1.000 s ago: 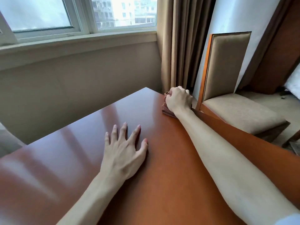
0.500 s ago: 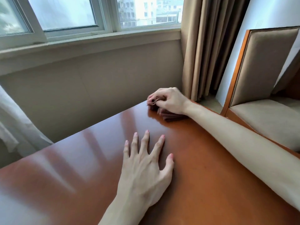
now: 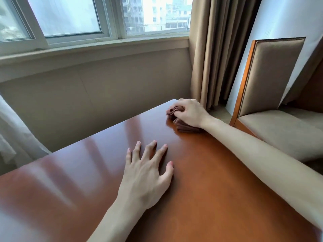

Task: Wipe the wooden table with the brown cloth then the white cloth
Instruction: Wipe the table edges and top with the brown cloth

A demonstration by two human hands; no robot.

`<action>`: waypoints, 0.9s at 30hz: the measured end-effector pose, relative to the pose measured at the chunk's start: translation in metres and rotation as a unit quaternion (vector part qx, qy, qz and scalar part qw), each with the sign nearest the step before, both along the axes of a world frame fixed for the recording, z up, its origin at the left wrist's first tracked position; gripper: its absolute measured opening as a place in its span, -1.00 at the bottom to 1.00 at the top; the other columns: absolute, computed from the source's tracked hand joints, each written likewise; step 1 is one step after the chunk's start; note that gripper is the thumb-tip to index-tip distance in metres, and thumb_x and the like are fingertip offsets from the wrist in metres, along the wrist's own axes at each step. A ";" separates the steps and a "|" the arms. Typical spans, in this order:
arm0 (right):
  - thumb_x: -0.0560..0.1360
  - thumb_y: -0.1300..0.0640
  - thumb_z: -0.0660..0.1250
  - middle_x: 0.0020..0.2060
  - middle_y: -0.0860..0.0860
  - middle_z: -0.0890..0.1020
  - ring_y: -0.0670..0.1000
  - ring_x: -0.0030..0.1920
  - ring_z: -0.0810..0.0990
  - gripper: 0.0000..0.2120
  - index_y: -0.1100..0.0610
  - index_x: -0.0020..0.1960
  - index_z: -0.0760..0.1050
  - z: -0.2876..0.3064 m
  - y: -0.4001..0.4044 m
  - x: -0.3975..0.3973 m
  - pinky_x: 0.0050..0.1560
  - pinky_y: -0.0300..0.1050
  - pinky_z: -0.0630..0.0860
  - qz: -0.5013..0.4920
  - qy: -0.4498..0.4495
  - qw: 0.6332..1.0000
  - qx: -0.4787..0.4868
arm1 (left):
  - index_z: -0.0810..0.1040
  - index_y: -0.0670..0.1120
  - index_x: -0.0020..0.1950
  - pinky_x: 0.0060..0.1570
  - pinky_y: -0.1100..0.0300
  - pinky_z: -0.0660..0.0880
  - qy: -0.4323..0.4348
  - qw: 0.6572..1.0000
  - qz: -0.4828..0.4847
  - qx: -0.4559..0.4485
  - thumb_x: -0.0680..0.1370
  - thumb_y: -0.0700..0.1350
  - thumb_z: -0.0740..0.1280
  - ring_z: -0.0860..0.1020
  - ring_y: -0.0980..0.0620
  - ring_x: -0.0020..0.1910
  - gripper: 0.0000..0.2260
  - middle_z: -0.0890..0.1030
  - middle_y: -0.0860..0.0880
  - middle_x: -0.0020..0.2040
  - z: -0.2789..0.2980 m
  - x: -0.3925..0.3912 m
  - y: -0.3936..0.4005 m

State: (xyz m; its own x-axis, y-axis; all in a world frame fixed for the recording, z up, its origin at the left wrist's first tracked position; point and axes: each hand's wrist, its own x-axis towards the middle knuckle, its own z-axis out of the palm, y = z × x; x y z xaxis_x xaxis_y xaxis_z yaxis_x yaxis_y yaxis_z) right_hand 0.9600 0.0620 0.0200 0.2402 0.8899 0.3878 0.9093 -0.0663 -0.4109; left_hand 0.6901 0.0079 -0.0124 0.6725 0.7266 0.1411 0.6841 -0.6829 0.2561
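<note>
The glossy wooden table [image 3: 201, 180] fills the lower half of the view. At its far corner my right hand [image 3: 191, 112] is closed on the bunched brown cloth [image 3: 185, 127], pressing it onto the tabletop; folds of the cloth stick out between my fingers and under my palm. My left hand [image 3: 148, 175] lies flat on the middle of the table with its fingers spread and nothing in it. No white cloth is in view.
A padded chair [image 3: 272, 81] with a wooden frame stands to the right of the table. Brown curtains [image 3: 216, 49] hang behind the far corner. A window [image 3: 70, 16] and its sill run along the wall beyond. A pale sheer curtain [image 3: 10, 137] hangs at the left edge.
My right hand has slid the brown cloth leftward along the far corner of the table, then held there. My left hand has stayed flat in place.
</note>
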 end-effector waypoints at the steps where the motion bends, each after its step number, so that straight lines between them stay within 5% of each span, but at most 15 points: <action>1: 0.45 0.01 0.29 0.04 -0.11 0.70 0.10 0.13 0.64 -0.74 -0.11 0.05 0.69 0.001 0.004 0.017 0.12 -0.01 0.56 -0.097 -0.010 0.995 -0.013 | 0.05 0.29 0.60 0.57 -0.07 -0.20 -0.006 1.000 0.002 -0.002 0.58 0.32 -0.09 -0.11 -0.05 0.61 -0.43 0.06 0.20 0.61 0.000 0.001 0.000; 3: 0.46 0.08 0.29 0.02 0.05 0.69 0.25 0.12 0.61 -0.76 -0.01 0.03 0.69 0.002 0.027 0.024 0.04 0.00 0.50 -0.217 -0.021 0.975 -0.037 | 0.05 0.29 0.60 0.57 -0.07 -0.19 -0.004 1.000 0.004 -0.008 0.57 0.32 -0.09 -0.11 -0.05 0.61 -0.43 0.05 0.20 0.61 0.001 0.003 0.002; 6: 0.48 0.08 0.31 0.04 0.08 0.68 0.25 0.15 0.57 -0.79 0.05 0.02 0.68 0.005 0.064 -0.031 0.06 -0.01 0.49 -0.226 -0.027 0.973 -0.041 | 0.05 0.29 0.60 0.57 -0.08 -0.19 0.003 1.000 0.002 -0.009 0.56 0.32 -0.11 -0.11 -0.05 0.61 -0.42 0.06 0.18 0.62 0.001 0.002 0.000; 10: 0.44 0.00 0.28 0.01 -0.13 0.66 0.07 0.09 0.61 -0.76 -0.15 0.01 0.68 -0.005 0.072 -0.121 -0.05 -0.07 0.47 0.094 -0.057 0.993 -0.048 | 0.03 0.30 0.60 0.57 -0.10 -0.18 -0.001 1.000 -0.004 -0.003 0.59 0.31 -0.07 -0.11 -0.03 0.61 -0.45 0.05 0.17 0.62 0.000 0.002 0.002; 12: 0.41 -0.02 0.27 -0.01 -0.18 0.66 -0.01 0.05 0.62 -0.73 -0.23 0.00 0.66 -0.007 0.074 -0.114 0.00 -0.05 0.53 0.170 -0.021 0.984 -0.038 | 0.03 0.31 0.60 0.57 -0.09 -0.17 -0.003 1.000 -0.004 0.001 0.59 0.32 -0.07 -0.11 -0.02 0.61 -0.45 0.05 0.18 0.62 -0.001 0.001 0.003; 17: 0.46 0.07 0.29 -0.01 -0.01 0.65 0.20 0.10 0.57 -0.83 0.01 -0.06 0.65 -0.007 0.102 -0.080 -0.04 -0.03 0.45 -0.095 0.012 0.995 -0.025 | 0.07 0.30 0.59 0.57 -0.07 -0.17 -0.015 1.000 -0.002 -0.003 0.57 0.33 -0.09 -0.08 -0.04 0.62 -0.43 0.11 0.20 0.60 -0.005 0.000 0.004; 23: 0.44 0.04 0.29 0.03 -0.23 0.66 -0.06 0.07 0.61 -0.77 -0.15 -0.02 0.68 -0.017 0.041 -0.082 0.04 -0.04 0.54 0.103 0.040 0.994 0.001 | 0.11 0.29 0.59 0.57 -0.07 -0.16 -0.009 1.000 -0.004 -0.006 0.56 0.33 -0.08 -0.05 -0.05 0.61 -0.43 0.12 0.22 0.59 -0.002 0.001 0.005; 27: 0.39 -0.03 0.24 -0.02 -0.21 0.66 -0.07 0.03 0.62 -0.73 -0.13 -0.02 0.67 -0.013 -0.004 -0.043 0.07 0.03 0.58 0.015 0.068 0.998 -0.005 | 0.18 0.26 0.58 0.57 -0.10 -0.13 -0.014 1.000 -0.013 -0.016 0.56 0.33 -0.04 0.00 -0.07 0.61 -0.42 0.18 0.26 0.57 -0.003 -0.001 0.007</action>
State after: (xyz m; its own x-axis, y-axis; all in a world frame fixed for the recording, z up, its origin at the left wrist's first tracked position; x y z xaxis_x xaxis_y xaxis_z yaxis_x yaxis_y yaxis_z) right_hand 0.9169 0.0581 0.0073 0.2630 0.9009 0.3452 0.8472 -0.0445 -0.5295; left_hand 0.6895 0.0145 -0.0154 0.6870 0.7138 0.1363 0.6590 -0.6910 0.2971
